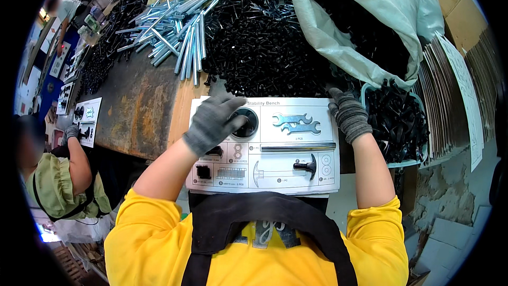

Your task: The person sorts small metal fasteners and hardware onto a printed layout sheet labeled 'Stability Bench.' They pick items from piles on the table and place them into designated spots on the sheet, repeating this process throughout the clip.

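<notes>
Grey-gloved left hand (209, 126) bends over black disc (250, 124) on upper part of printed card (288, 109); whether it grips, I can't tell. Right hand (350, 116) sits at card's right edge, hold likewise unclear. I'd keep disc flat, well clear of wrenches (299, 126).

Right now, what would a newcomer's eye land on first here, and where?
Probably the big heap of small black bolts, top centre of the worktop, with loose silver rods just left and an open whitish sack of black parts to the upper right. Next, the printed white card in the middle, bearing bright silver wrenches, between the gray-gloved left hand and right hand.
</notes>
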{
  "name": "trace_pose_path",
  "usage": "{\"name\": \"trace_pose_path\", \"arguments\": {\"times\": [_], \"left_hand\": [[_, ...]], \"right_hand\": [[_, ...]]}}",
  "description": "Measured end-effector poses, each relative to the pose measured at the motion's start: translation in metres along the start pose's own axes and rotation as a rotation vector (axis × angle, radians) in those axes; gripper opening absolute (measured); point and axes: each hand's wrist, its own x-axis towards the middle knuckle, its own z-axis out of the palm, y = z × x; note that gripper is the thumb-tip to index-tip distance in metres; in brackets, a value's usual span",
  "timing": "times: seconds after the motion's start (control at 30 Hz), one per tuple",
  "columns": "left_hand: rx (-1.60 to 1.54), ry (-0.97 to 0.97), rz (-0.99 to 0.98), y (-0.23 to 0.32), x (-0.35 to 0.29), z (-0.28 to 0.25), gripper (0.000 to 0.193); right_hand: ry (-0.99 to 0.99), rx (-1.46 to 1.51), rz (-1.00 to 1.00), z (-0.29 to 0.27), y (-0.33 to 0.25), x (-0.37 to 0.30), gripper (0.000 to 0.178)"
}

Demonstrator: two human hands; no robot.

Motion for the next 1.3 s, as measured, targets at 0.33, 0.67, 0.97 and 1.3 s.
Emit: {"name": "trace_pose_path", "arguments": {"times": [0.33, 0.67, 0.97, 1.3], "left_hand": [[-0.274, -0.119, -0.577, -0.020, -0.192, -0.032, 0.059], [-0.622, -0.050, -0.701, -0.027, -0.213, -0.011, 0.049], [-1.201, 0.197, -1.086, -0.050, -0.246, -0.021, 0.036], [-1.087, 1.048, -1.071, -0.170, -0.297, -0.059, 0.020]], "right_hand": [[-0.185, 0.090, 0.096, -0.007, 0.004, 0.010, 0.033], [-0.130, -0.141, -0.068, -0.004, 0.010, 0.014, 0.030], [-0.330, 0.612, 0.129, 0.021, -0.020, 0.022, 0.025], [-0.758, 1.356, 0.127, 0.030, -0.172, 0.028, 0.038]]}}
